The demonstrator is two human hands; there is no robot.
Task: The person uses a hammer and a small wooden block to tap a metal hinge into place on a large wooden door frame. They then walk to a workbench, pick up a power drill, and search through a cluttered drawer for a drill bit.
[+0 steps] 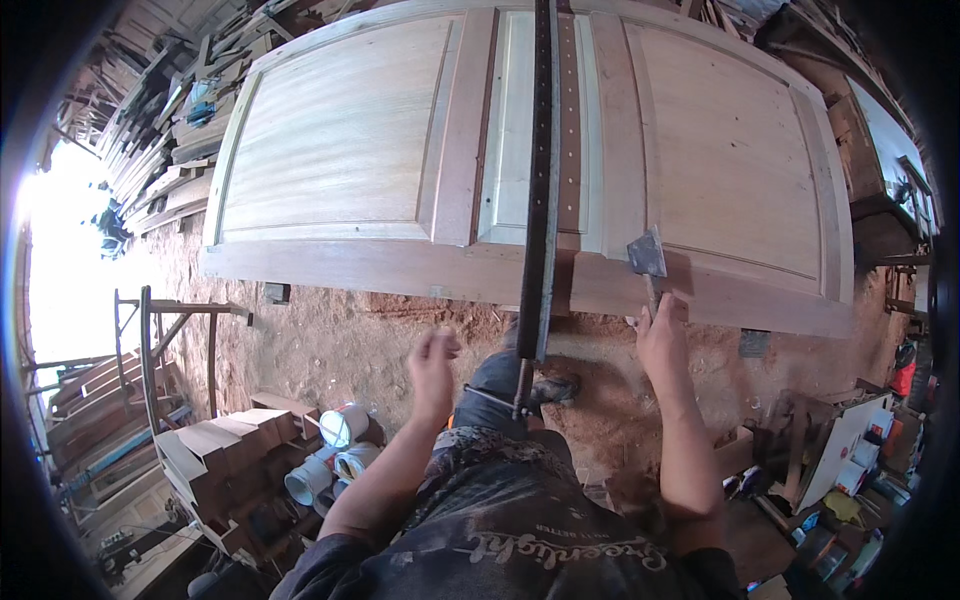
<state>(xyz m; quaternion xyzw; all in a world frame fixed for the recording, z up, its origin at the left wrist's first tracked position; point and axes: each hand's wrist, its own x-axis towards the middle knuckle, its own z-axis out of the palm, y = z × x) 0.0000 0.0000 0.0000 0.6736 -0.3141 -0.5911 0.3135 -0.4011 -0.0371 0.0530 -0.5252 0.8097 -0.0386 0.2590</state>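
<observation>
My right hand (660, 335) is closed round the handle of a tool with a flat, flared grey metal head (648, 252), whether hatchet or scraper I cannot tell. The head is over the near edge of a large panelled wooden door (335, 130), which lies flat. My left hand (433, 372) hovers in front of that edge, with loosely bent fingers and nothing visible in them. Between my hands a long bar clamp (540, 190) with a dark, holed bar runs across the door. Its screw end (522, 385) sticks out toward my body.
Block supports (277, 293) show under the door's near edge. Stacked boards (170, 150) fill the far left. White buckets (345, 426) and cut timber pieces (215, 450) stand at my left. A cluttered bench (845, 450) is at the right, and bare earth (330, 340) lies before me.
</observation>
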